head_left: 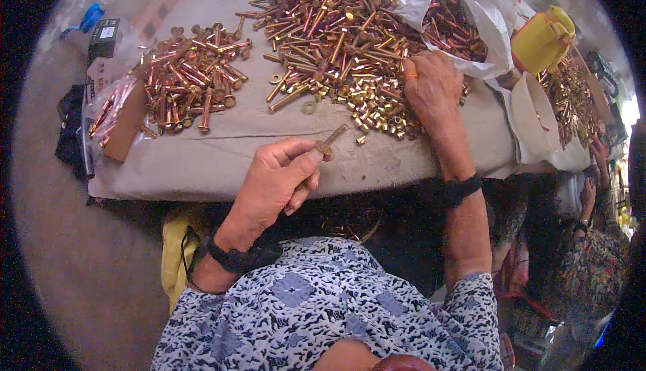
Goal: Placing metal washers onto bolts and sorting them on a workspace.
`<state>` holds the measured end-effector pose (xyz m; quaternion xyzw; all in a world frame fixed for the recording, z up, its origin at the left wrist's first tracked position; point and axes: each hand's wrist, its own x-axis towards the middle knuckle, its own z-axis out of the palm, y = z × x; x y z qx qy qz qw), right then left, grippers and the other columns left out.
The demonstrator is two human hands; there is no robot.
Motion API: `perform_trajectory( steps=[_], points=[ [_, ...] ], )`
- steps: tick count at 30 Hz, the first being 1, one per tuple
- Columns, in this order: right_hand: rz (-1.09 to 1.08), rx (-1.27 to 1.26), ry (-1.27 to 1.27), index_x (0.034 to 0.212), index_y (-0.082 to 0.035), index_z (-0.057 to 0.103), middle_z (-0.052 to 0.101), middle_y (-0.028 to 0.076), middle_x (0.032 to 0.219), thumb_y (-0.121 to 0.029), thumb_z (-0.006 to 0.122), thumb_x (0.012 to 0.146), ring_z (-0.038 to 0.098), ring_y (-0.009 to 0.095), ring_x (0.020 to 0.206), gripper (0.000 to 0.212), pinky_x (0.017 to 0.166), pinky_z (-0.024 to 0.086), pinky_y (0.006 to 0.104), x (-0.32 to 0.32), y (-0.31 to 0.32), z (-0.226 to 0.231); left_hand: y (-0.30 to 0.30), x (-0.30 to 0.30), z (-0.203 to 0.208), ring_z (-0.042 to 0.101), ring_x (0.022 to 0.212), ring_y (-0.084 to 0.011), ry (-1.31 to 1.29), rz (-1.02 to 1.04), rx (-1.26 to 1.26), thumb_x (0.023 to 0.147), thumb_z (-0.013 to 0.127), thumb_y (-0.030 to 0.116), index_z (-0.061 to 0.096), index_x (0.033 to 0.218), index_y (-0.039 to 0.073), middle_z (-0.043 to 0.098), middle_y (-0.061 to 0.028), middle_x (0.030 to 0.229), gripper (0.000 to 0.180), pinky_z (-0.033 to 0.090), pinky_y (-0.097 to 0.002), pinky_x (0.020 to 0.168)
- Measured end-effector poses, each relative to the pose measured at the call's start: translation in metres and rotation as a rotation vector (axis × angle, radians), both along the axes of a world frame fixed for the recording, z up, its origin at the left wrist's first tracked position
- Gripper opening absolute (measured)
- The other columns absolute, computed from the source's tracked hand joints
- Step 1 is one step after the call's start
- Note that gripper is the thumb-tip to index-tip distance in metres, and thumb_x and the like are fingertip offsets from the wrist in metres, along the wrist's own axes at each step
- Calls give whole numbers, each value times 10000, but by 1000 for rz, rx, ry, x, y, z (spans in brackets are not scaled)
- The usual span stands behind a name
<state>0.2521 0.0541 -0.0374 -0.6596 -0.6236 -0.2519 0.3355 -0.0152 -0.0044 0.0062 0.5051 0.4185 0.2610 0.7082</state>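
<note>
Left hand [277,174] has a bolt [336,134] pinched, free end poking out ahead — right hand [434,87] is at the bolt pile [323,24], brass-coloured sleeves [380,108] just left of it, can't tell if it's gripping. I'd pinch low, shank clear.

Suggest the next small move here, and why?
Perhaps the right hand should pick up one of the short golden sleeves: it is right beside them, while the left hand holds a bolt with its shank end exposed.
</note>
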Motion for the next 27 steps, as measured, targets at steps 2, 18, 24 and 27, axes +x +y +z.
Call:
perform_trajectory(
  steps=[2,18,24,27],
  points=[
    [74,-19,61,707,-78,612,599,84,796,-244,584,739,542,270,857,171,690,408,444,6,4,-6,0,0,0,360,347,-19,-7,-2,-2,883,507,202,581,931,11,503,1,592,210,255,-162,303],
    [34,-196,380,785,-60,658,623,139,825,-246,637,633,579,301,821,240,746,446,426,8,6,6,-6,10,-1,358,349,-23,47,-19,39,873,516,202,587,910,7,497,4,583,210,252,-170,299],
    [183,48,647,858,-20,622,626,118,843,-157,610,696,586,254,749,212,702,461,358,-16,-14,23,-7,4,-4,358,342,-26,23,29,28,878,510,204,591,916,1,487,7,570,222,249,-171,294],
    [379,3,931,960,-19,585,619,92,842,-107,590,732,577,194,677,245,637,464,299,-32,-26,26,-6,4,-5,349,343,-28,45,34,44,871,514,233,591,915,39,488,19,568,213,240,-174,294]
  ],
)
